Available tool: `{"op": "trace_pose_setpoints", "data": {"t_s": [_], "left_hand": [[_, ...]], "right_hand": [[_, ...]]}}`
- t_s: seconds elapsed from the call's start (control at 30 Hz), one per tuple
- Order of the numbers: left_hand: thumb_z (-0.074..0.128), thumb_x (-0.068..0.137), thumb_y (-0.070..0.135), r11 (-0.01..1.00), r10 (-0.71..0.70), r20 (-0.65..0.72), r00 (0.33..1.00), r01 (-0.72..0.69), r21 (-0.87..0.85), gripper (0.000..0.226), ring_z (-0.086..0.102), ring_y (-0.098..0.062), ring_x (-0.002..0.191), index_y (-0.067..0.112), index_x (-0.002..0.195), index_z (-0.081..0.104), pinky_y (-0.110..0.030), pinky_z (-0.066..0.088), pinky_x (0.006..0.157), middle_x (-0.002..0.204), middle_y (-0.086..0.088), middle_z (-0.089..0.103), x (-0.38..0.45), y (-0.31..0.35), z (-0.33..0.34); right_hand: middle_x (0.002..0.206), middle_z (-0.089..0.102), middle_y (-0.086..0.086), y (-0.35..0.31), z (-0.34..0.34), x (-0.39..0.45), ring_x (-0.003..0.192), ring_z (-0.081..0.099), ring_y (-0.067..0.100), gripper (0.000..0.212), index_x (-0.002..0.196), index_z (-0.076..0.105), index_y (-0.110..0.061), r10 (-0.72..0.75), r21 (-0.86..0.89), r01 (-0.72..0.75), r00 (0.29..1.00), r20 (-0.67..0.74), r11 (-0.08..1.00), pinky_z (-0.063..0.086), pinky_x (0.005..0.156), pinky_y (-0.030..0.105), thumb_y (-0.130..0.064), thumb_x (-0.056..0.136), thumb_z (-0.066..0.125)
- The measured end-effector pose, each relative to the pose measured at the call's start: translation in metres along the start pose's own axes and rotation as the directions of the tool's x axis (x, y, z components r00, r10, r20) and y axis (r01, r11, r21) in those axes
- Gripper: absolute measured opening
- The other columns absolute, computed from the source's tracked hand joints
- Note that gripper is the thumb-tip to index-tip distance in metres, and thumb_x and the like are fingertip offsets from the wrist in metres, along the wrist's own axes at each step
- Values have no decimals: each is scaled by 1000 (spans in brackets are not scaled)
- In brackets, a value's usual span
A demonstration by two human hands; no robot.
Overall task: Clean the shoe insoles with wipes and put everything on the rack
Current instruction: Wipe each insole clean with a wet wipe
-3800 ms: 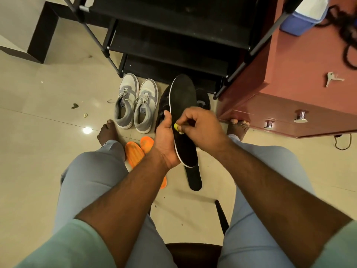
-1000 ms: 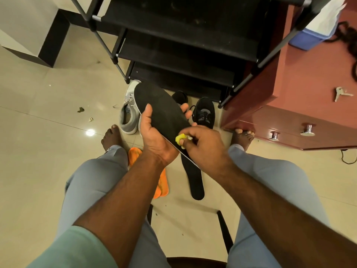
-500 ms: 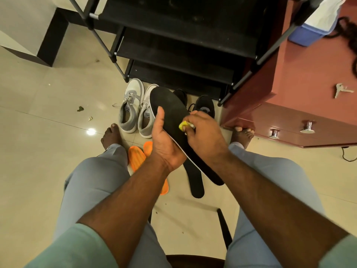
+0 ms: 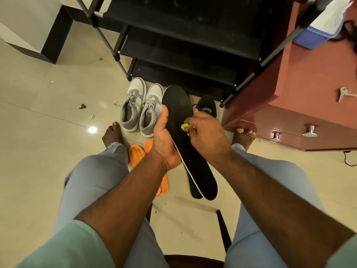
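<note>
Wiping black insole (image 4: pixel 178 113) under way: your left hand (image 4: pixel 164 140) grips it, right hand (image 4: pixel 204 130) pinches yellow wipe (image 4: pixel 184 126); rack (image 4: pixel 183 60) beyond insole holds nothing.

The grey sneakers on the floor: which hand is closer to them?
Left. The left hand grips the black insole right beside the grey sneakers; the right hand is beyond the insole.

Short pale green sleeves (image 4: pixel 63 246), light blue-grey trousers (image 4: pixel 96 176) with cuffs at the ankles, bare feet (image 4: pixel 112 135), no rings or watch.
</note>
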State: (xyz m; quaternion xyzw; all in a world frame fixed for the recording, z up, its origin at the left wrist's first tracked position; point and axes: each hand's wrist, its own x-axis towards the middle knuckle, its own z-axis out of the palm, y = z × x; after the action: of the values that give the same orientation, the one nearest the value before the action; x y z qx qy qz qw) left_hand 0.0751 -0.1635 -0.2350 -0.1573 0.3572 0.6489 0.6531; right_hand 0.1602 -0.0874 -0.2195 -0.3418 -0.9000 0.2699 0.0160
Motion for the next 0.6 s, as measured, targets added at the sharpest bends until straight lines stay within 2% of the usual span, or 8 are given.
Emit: {"op": "trace_pose_setpoints", "data": {"t_s": [0.07,0.13,0.23,0.33,0.43,0.53,0.6], "left_hand": [[37,87,76,1000,11,-12,1000,-11,-4,86,64,-29,111,7,136,56,-43,48,102,119,-13,68,3,3,-3],[38,86,77,1000,0,-13,1000,0,12,88,62,-30,115,7,136,56,-44,44,106,119,-14,68,4,0,-3],[40,85,77,999,-38,6,999,38,19,86,60,-32,121,9,133,60,-46,46,103,125,-16,65,3,-10,-2],[36,87,78,999,-46,26,999,46,6,79,65,-33,114,14,118,72,-46,51,95,124,-17,66,-1,-9,0],[35,89,76,1000,-13,4,1000,13,-6,77,70,-30,100,14,101,79,-43,54,87,109,-14,73,1,-1,-4],[35,84,81,1000,-24,-8,1000,24,2,88,64,-31,112,8,121,69,-45,47,100,113,-14,71,5,1,-7],[36,81,84,998,-60,11,998,59,22,94,61,-32,118,9,131,62,-46,45,103,121,-15,68,6,-5,-6]], "right_hand": [[89,62,12,-2,0,-13,86,58,28,23,95,72,-5,-74,34,71,995,65,997,49,71,38,4,79,57],[84,61,14,0,-1,-22,81,58,30,21,89,72,-3,-93,49,90,993,68,995,50,67,40,6,75,59],[91,61,15,5,-3,-6,88,58,31,22,95,71,-4,-41,-18,41,999,3,999,50,74,42,5,79,57],[95,62,13,4,-5,18,92,57,28,23,100,71,-6,-23,-39,20,998,-63,999,49,79,37,1,84,56],[98,61,12,-2,-3,13,94,55,25,22,101,70,-7,-50,-36,50,999,1,998,46,79,32,0,86,55],[94,60,14,-3,-4,-16,92,56,29,21,95,70,-4,-95,-47,100,990,102,994,47,76,38,3,82,56],[92,60,14,1,-6,-22,91,56,31,21,94,70,-3,-97,-68,104,990,103,992,46,76,38,4,80,55]]}}
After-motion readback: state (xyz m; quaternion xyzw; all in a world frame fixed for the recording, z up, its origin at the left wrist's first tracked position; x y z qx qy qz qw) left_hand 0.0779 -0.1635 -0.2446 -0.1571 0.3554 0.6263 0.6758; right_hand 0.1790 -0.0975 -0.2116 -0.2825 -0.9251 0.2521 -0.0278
